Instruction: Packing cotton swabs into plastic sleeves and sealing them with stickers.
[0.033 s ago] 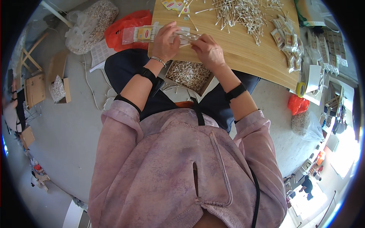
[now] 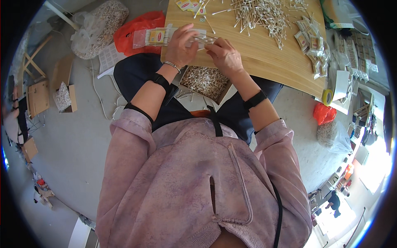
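Observation:
Both my hands work at the near left of the wooden table (image 2: 256, 53). My left hand (image 2: 178, 50) curves over a clear plastic bag (image 2: 139, 39), thumb and fingers to either side of it. Left of that hand, a row of cotton swabs with a yellow label card (image 2: 157, 37) shows through the film. My right hand (image 2: 226, 58) pinches the right end of a loose bundle of cotton swabs (image 2: 208, 40). The bundle's left end runs under my left hand, so its contact with the bag is partly hidden.
A box of swabs (image 2: 204, 82) sits below the table edge between my legs. Loose swabs (image 2: 264, 16) are heaped at the back, filled packets (image 2: 313, 46) at right. A red bag (image 2: 136, 31) hangs left; yellow tape (image 2: 327, 97) lies at the right corner.
My right hand has shifted slightly left with the swabs, closer to my left hand. The left hand stays nearly in place.

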Tool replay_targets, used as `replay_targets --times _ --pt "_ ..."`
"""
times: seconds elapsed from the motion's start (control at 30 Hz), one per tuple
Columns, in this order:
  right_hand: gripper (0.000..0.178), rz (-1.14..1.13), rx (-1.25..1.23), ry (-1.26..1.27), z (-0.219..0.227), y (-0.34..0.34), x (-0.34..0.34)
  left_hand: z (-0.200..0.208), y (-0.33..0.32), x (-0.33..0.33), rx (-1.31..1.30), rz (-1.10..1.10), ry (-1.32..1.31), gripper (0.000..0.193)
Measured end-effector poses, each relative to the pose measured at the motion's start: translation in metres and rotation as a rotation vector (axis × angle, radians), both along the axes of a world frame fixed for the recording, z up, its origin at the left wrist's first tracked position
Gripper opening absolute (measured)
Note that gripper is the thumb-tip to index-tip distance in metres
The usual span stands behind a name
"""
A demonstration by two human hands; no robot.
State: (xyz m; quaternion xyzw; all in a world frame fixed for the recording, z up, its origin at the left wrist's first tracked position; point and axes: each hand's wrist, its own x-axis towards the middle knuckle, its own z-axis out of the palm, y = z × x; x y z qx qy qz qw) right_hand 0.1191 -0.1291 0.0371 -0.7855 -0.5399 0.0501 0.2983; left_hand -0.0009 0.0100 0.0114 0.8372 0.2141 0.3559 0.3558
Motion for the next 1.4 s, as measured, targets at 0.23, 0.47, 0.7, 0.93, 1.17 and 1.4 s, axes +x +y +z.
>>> replay_targets --times 0.23,0.47,0.7,0.93,1.17,1.4 --pt "0.008 0.033 0.045 -0.073 -0.009 0.002 -0.003 -0.003 0.0 0.0 0.197 -0.167 0.113 0.018" --pt "0.008 -0.096 0.087 0.034 -0.004 -0.006 -0.002 -0.002 -0.001 -0.002 0.229 -0.14 0.14 0.012" --pt "0.008 -0.039 0.094 -0.062 -0.011 -0.002 -0.005 -0.007 -0.001 0.002 0.181 -0.114 0.102 0.01" --pt "0.007 -0.029 0.092 -0.096 -0.013 0.005 -0.005 -0.007 -0.001 0.003 0.195 -0.091 0.11 0.008" --pt "0.008 0.04 0.066 -0.172 -0.01 0.007 -0.007 -0.009 0.001 0.005 0.135 -0.057 0.096 0.006" --pt "0.014 -0.012 0.039 -0.101 -0.011 0.008 -0.008 -0.004 -0.001 0.005 0.123 -0.044 0.102 0.006"
